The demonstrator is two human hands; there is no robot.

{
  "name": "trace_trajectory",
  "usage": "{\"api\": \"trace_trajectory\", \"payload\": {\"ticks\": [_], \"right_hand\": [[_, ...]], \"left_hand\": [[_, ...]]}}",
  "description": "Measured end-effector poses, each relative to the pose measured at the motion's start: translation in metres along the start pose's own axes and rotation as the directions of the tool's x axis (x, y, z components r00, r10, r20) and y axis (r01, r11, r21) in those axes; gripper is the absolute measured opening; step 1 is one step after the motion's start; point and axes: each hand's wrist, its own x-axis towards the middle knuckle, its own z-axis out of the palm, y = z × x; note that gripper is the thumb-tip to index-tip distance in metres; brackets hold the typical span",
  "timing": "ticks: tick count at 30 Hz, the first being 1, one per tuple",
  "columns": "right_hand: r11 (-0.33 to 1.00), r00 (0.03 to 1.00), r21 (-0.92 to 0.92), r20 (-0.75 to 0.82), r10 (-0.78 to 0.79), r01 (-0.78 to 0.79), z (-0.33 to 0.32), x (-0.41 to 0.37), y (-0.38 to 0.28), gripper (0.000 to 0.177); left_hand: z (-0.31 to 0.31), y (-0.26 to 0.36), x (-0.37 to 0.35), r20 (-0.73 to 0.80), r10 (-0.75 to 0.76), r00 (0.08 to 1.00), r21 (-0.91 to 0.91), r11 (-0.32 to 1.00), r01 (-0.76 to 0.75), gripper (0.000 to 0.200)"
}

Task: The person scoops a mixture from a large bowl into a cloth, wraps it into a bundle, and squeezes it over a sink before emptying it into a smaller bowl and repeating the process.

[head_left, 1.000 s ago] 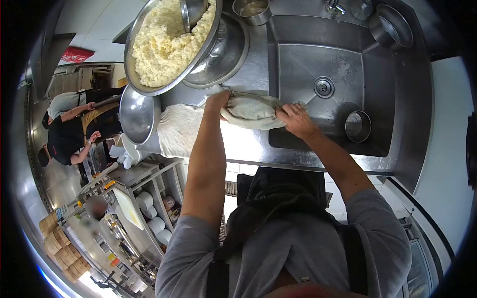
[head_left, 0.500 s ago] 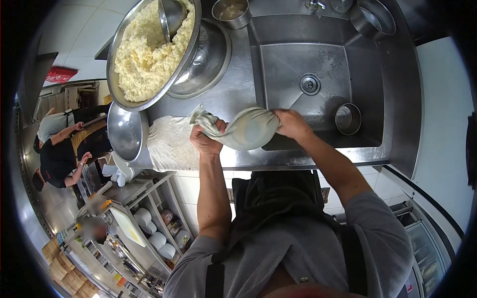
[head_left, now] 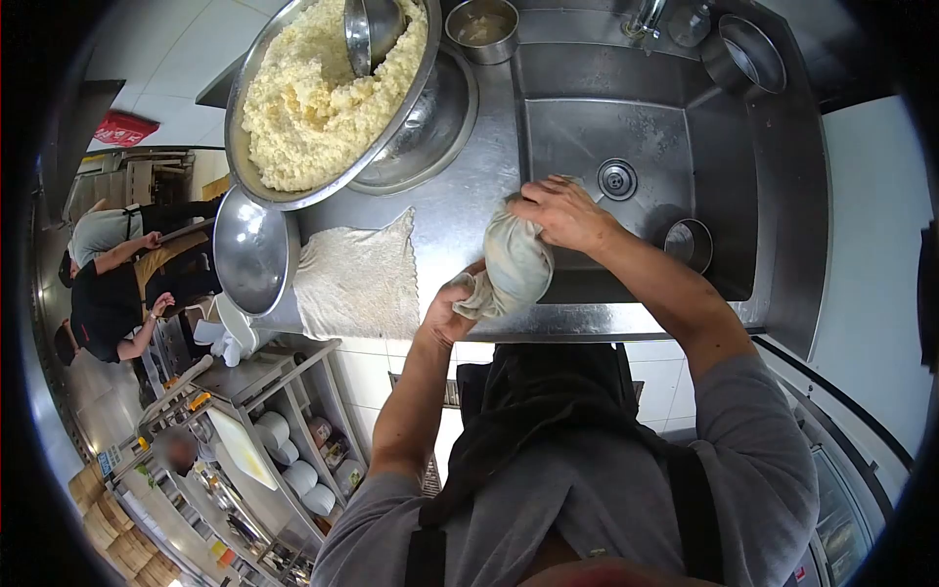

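A pale, damp-looking cloth bundle (head_left: 516, 259) hangs between my hands over the sink's near left edge, rounded in the middle. What it wraps is hidden. My left hand (head_left: 452, 308) closes on the gathered lower end. With my right hand (head_left: 567, 210), I grip the upper end, fingers wrapped over it. A second cloth (head_left: 357, 279) lies spread on the steel counter left of the bundle. Further up, a large metal bowl (head_left: 233, 137) holds a heap of crumbly pale-yellow food (head_left: 313, 108), with a metal ladle-like scoop (head_left: 358, 39) stuck in it.
The steel sink (head_left: 587, 122) has a small metal container (head_left: 689, 245) inside. An upturned bowl (head_left: 421, 147) sits beneath the large one; another metal bowl (head_left: 249, 254) stands at the left. A small pot (head_left: 482, 31) is near the faucet (head_left: 646, 18). Two people (head_left: 108, 303) are at far left.
The bundle has turned from lying sideways to more upright and moved right. My left hand went right and down, my right hand slightly up. The spread cloth now shows more fully.
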Motion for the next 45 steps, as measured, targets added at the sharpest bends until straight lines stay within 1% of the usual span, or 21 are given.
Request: {"api": "trace_trajectory", "payload": {"ticks": [4, 7, 9, 11, 13, 14, 15, 17, 18, 20, 21, 24, 29, 31, 35, 37, 39, 41, 43, 44, 45], "right_hand": [[0.995, 0.997, 0.048, -0.009, -0.081, 0.082, -0.021, -0.004, -0.008, 0.045], [0.974, 0.975, 0.055, -0.03, -0.219, 0.221, -0.037, -0.003, -0.017, 0.039], [0.96, 0.961, 0.037, -0.014, -0.277, 0.277, -0.042, -0.002, -0.019, 0.036], [0.927, 0.926, 0.015, -0.048, -0.374, 0.375, -0.045, -0.004, -0.016, 0.035], [0.939, 0.939, -0.035, -0.004, -0.343, 0.343, -0.052, -0.009, -0.007, 0.037], [0.945, 0.948, -0.082, 0.038, -0.316, 0.318, -0.056, -0.012, 0.0, 0.039], [0.945, 0.948, -0.078, 0.039, -0.316, 0.318, -0.056, -0.019, 0.007, 0.039], [0.993, 0.994, -0.12, 0.112, 0.006, 0.008, -0.049, -0.035, 0.022, 0.043], [0.98, 0.975, -0.134, 0.143, 0.168, -0.149, -0.042, -0.038, 0.023, 0.05], [0.959, 0.938, -0.068, 0.2, 0.283, -0.275, -0.008, -0.047, 0.028, 0.047], [0.916, 0.879, -0.02, 0.271, 0.391, -0.401, 0.011, -0.05, 0.03, 0.043], [0.887, 0.882, 0.131, 0.241, 0.405, -0.443, 0.056, -0.062, 0.03, 0.03], [0.738, 0.801, 0.313, 0.264, 0.538, -0.598, 0.093, -0.068, 0.019, 0.023], [0.702, 0.724, 0.206, 0.329, 0.606, -0.682, 0.106, -0.067, 0.024, 0.022], [0.662, 0.688, 0.196, 0.281, 0.669, -0.723, 0.105, -0.067, 0.024, 0.024], [0.744, 0.722, 0.108, 0.366, 0.587, -0.659, 0.095, -0.066, 0.025, 0.023], [0.749, 0.729, 0.097, 0.341, 0.593, -0.655, 0.083, -0.061, 0.019, 0.021], [0.763, 0.743, 0.086, 0.317, 0.589, -0.641, 0.075, -0.059, 0.013, 0.02], [0.781, 0.768, 0.087, 0.281, 0.576, -0.618, 0.074, -0.058, 0.011, 0.021], [0.778, 0.764, 0.089, 0.287, 0.578, -0.622, 0.076, -0.06, 0.011, 0.021], [0.792, 0.784, 0.11, 0.276, 0.556, -0.6, 0.079, -0.064, 0.012, 0.023]], "left_hand": [[-0.01, -0.006, -0.005, 0.018, 0.027, 0.999, -0.028, 0.999, -0.026, 0.091], [-0.01, 0.01, -0.004, 0.138, -0.082, 0.987, -0.12, 0.988, 0.099, 0.093], [-0.032, 0.015, 0.008, 0.208, -0.44, 0.874, 0.072, 0.898, 0.435, 0.082], [-0.004, 0.026, 0.013, 0.25, -0.521, 0.816, 0.092, 0.852, 0.515, 0.078], [0.03, 0.025, 0.025, -0.052, -0.631, 0.774, 0.56, 0.623, 0.546, 0.073], [0.04, 0.02, 0.022, -0.049, -0.458, 0.888, 0.651, 0.659, 0.376, 0.072], [0.04, 0.022, 0.021, -0.051, -0.458, 0.887, 0.648, 0.661, 0.379, 0.072], [0.04, 0.03, 0.018, -0.053, -0.108, 0.993, 0.997, 0.057, 0.059, 0.061], [0.046, 0.034, 0.016, -0.061, -0.098, 0.993, 0.996, 0.055, 0.067, 0.061], [0.062, 0.043, 0.012, -0.03, 0.342, 0.939, 0.9, -0.4, 0.175, 0.051], [0.059, 0.047, 0.015, -0.038, 0.347, 0.937, 0.896, -0.404, 0.186, 0.051], [0.033, 0.053, 0.029, 0.357, 0.427, 0.831, 0.701, -0.71, 0.064, 0.047], [0.008, 0.047, 0.055, 0.465, 0.458, 0.758, 0.645, -0.762, 0.064, 0.048], [0.015, 0.035, 0.066, 0.458, 0.63, 0.627, 0.677, -0.705, 0.214, 0.045], [0.021, 0.034, 0.063, 0.217, 0.672, 0.708, 0.879, -0.45, 0.157, 0.061], [0.028, 0.045, 0.058, 0.096, 0.585, 0.805, 0.897, -0.401, 0.185, 0.072], [0.052, 0.056, 0.058, -0.235, 0.433, 0.87, 0.933, -0.151, 0.327, 0.084], [0.079, 0.052, 0.075, -0.354, 0.409, 0.841, 0.906, -0.072, 0.416, 0.089], [0.078, 0.039, 0.098, -0.36, 0.651, 0.669, 0.811, -0.137, 0.569, 0.081], [0.084, 0.023, 0.101, -0.176, 0.797, 0.578, 0.813, -0.213, 0.542, 0.061], [0.075, 0.018, 0.1, -0.186, 0.793, 0.58, 0.812, -0.208, 0.546, 0.061]]}}
